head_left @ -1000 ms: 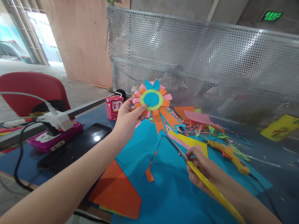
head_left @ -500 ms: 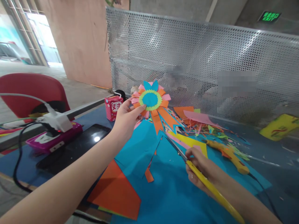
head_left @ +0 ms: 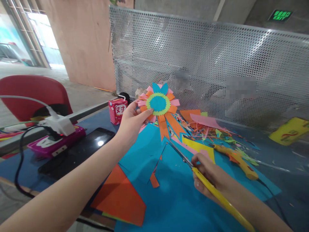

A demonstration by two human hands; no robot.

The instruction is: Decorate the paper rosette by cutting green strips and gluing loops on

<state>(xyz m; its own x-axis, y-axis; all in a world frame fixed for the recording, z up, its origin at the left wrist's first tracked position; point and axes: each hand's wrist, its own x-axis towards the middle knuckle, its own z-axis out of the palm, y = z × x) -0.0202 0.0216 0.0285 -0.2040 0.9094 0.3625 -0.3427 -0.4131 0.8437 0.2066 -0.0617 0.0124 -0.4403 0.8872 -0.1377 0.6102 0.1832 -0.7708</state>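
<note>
My left hand [head_left: 131, 124] pinches the left edge of a paper rosette [head_left: 158, 103], its thumb on the front. The rosette has a blue centre, a green zigzag ring, pink and orange loops, two blue leaf shapes on top and orange, blue-edged ribbon tails below. My right hand [head_left: 207, 174] is closed around long scissors with yellow handles [head_left: 219, 196]. Their narrow metal blades point up and left, with the tips just below the ribbon tails. Blue paper sheets [head_left: 173, 193] lie under both hands.
Paper scraps [head_left: 212, 132] and a yellow glue gun [head_left: 236, 161] lie at the right, near a yellow object [head_left: 288, 131]. To the left are a pink drink box [head_left: 117, 111], a black tablet [head_left: 79, 154] and a purple power strip [head_left: 56, 141]. A perforated metal screen [head_left: 205, 58] stands behind.
My left hand has shifted the rosette slightly to the right and turned it a little. My right hand and the scissors have hardly moved.
</note>
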